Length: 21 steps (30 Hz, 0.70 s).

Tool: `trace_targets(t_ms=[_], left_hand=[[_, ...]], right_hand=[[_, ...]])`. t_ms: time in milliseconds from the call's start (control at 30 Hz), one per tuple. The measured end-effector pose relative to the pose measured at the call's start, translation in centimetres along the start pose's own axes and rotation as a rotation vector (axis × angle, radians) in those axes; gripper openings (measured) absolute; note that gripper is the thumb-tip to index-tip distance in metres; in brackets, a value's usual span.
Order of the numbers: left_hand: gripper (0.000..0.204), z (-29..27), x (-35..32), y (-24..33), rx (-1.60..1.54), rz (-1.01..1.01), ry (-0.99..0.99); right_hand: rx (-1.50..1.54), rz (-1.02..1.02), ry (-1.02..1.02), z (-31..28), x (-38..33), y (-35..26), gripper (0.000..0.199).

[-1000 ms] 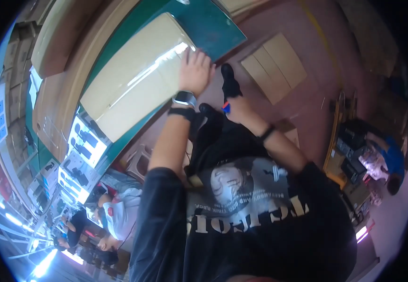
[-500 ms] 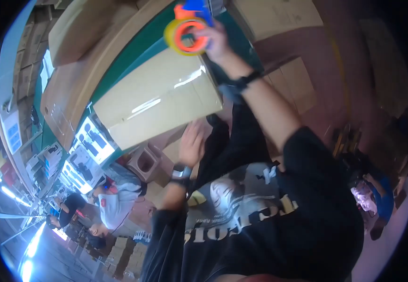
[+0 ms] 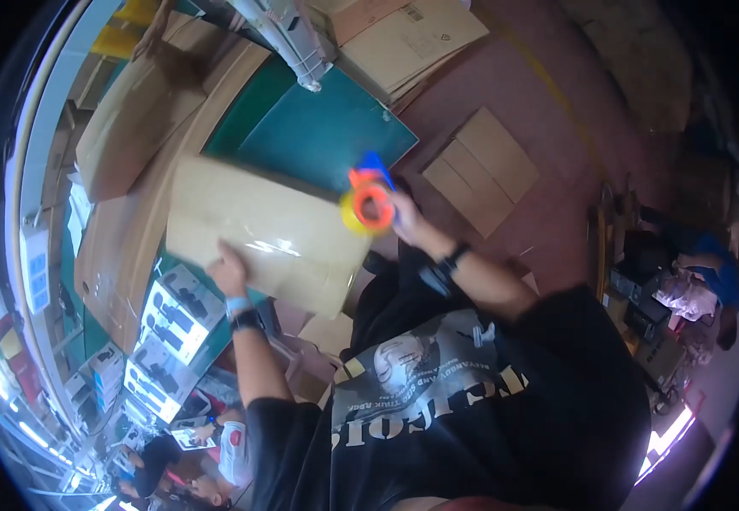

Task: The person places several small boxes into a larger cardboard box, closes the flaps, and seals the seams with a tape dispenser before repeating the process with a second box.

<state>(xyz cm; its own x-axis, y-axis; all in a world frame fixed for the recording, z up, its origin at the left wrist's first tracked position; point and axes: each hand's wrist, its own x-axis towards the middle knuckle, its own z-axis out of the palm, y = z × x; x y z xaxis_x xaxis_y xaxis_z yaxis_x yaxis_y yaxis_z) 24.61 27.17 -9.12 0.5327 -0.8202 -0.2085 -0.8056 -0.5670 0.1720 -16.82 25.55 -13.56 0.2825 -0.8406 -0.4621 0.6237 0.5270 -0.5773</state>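
Observation:
A closed tan cardboard box (image 3: 246,209) with shiny clear tape on it lies slantwise at the edge of the green work table (image 3: 327,119). My left hand (image 3: 230,271) grips the box's near left edge, one digit laid over the top; its other fingers are partly hidden. Over the box's right end, my right hand (image 3: 408,217) is closed round a tape dispenser (image 3: 372,204) with an orange hub, a blue part and a yellow roll. The dispenser is blurred, and I cannot tell whether it touches the box.
Printed product boxes (image 3: 169,328) stand left of my left hand. A large cardboard sheet (image 3: 127,230) lines the table's far left. Flattened cardboard (image 3: 482,170) lies on the floor at right, with more stacked cartons (image 3: 412,43) beyond. Other people sit at lower left and far right.
The box has turned and shifted left. My left hand has moved from beside the box onto its near left edge. My right hand has brought the tape dispenser down nearer to me.

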Motion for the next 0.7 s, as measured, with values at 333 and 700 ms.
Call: trace_targets(t_ms=[333,700], left_hand=[[0.093,3.8,-6.6,23.5,0.015,0.422,0.274],[0.085,0.9,-7.5,24.5,-0.085,0.392,0.177]], right_hand=[[-0.359,-0.093,0.096,2.5,-7.9,-16.0,0.066],[-1.533,-0.088,-0.425,13.4,21.7,-24.7,0.058]])
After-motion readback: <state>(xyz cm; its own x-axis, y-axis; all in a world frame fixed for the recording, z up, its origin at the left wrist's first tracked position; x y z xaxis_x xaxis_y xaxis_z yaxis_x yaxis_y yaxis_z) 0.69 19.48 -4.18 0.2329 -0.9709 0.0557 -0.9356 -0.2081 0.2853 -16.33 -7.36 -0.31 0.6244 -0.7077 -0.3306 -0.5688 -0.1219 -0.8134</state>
